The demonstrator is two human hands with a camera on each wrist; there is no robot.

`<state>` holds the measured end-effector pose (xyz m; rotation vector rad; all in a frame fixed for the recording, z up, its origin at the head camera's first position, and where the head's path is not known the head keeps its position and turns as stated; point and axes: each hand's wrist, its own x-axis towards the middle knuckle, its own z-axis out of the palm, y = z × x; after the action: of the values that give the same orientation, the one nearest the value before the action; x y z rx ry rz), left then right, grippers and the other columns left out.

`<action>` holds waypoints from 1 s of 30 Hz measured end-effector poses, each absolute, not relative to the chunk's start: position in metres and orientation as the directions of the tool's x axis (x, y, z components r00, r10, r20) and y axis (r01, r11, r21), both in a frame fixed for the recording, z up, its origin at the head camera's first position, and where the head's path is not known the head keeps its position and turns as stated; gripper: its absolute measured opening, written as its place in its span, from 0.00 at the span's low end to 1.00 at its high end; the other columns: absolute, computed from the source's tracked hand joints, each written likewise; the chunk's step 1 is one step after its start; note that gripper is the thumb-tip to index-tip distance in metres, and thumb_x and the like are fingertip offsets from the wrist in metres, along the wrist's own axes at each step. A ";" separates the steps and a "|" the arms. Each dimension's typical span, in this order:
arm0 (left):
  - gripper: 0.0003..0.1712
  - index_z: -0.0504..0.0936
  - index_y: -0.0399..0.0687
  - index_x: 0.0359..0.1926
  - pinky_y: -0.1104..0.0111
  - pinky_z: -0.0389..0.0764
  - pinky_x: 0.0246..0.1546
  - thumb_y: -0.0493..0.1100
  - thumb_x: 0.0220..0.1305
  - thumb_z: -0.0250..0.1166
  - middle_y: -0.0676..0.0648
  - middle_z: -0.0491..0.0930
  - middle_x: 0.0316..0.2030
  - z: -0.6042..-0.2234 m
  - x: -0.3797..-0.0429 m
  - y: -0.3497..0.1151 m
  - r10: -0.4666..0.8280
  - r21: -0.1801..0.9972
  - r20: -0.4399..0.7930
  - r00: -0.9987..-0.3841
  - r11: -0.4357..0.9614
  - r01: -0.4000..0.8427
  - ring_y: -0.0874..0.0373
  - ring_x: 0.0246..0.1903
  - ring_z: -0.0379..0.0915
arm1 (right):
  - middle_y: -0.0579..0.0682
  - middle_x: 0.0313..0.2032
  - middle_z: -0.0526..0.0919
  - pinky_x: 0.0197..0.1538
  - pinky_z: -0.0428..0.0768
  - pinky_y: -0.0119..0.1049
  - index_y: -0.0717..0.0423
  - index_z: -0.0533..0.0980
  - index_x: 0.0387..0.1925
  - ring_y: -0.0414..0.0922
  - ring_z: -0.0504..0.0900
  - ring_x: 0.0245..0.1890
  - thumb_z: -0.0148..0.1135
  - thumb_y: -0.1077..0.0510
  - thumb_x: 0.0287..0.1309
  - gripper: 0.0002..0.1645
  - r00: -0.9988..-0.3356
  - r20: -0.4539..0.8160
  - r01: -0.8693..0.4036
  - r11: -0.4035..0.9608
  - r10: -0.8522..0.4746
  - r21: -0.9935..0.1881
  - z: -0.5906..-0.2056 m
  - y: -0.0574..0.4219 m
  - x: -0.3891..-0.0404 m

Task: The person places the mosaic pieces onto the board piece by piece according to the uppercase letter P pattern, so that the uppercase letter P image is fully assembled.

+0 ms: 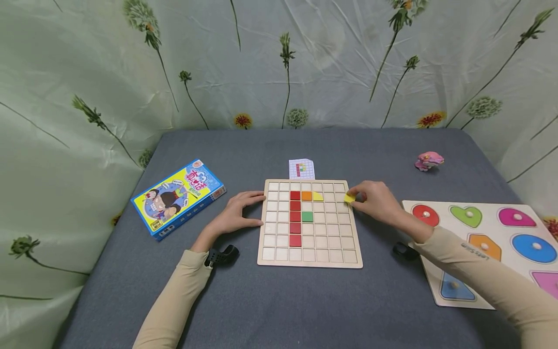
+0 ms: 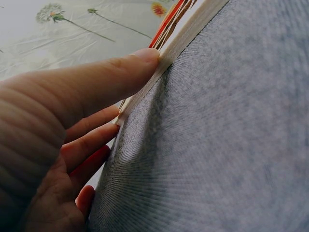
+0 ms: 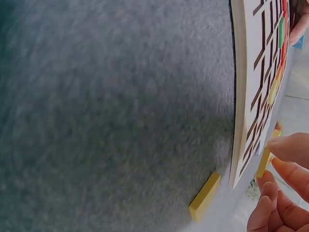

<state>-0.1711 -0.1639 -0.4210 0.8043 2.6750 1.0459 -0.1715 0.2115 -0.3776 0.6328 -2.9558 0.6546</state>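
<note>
A wooden grid board (image 1: pixel 334 243) lies flat on the table. Red tiles (image 1: pixel 295 228) form a column in it, beside an orange tile (image 1: pixel 306 195), a yellow tile with a rounded-off corner (image 1: pixel 318 196) and a green tile (image 1: pixel 307 216). My left hand (image 1: pixel 235 213) touches the board's left edge with its thumb and extended fingers. Over the board's right edge, my right hand (image 1: pixel 374 201) pinches a yellow tile (image 1: pixel 349 198) between thumb and fingers. Another yellow tile (image 3: pixel 205 197) lies on the cloth by the board in the right wrist view. A pattern card (image 1: pixel 302 169) pokes out behind the board.
On the left lies a blue and yellow box (image 1: pixel 178 198). At the right, under my forearm, is a knob puzzle board (image 1: pixel 440 286) with coloured shapes. A pink toy figure (image 1: pixel 429 160) stands at the back right. Floral fabric (image 1: pixel 331 63) hangs behind the table.
</note>
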 end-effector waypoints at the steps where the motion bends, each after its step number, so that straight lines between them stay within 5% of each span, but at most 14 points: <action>1: 0.38 0.69 0.43 0.64 0.40 0.50 0.63 0.46 0.52 0.71 0.40 0.65 0.66 -0.421 -0.171 -0.164 0.536 0.668 0.045 -0.843 0.611 0.425 0.40 0.66 0.56 | 0.54 0.30 0.83 0.27 0.61 0.29 0.61 0.83 0.39 0.40 0.68 0.23 0.68 0.63 0.47 0.14 -0.912 0.135 -0.408 0.822 -0.388 -0.397 -0.378 0.211 -0.171; 14: 0.39 0.69 0.43 0.64 0.41 0.50 0.64 0.46 0.51 0.71 0.40 0.65 0.66 -0.421 -0.171 -0.164 0.532 0.676 0.042 -0.846 0.608 0.416 0.41 0.67 0.55 | 0.52 0.26 0.81 0.27 0.62 0.29 0.61 0.83 0.38 0.39 0.67 0.22 0.69 0.64 0.44 0.14 -0.887 0.164 -0.459 0.780 -0.432 -0.426 -0.382 0.193 -0.172; 30: 0.39 0.69 0.44 0.64 0.41 0.50 0.64 0.47 0.51 0.71 0.40 0.65 0.66 -0.421 -0.172 -0.163 0.533 0.672 0.039 -0.845 0.612 0.417 0.41 0.66 0.55 | 0.51 0.33 0.86 0.30 0.66 0.28 0.59 0.84 0.37 0.39 0.71 0.25 0.67 0.63 0.46 0.12 -0.865 0.111 -0.484 0.758 -0.489 -0.437 -0.383 0.170 -0.175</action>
<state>-0.1719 -0.1634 -0.4212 0.7931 2.6697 1.0503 -0.1753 0.1701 -0.3832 0.8181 -2.9544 0.7304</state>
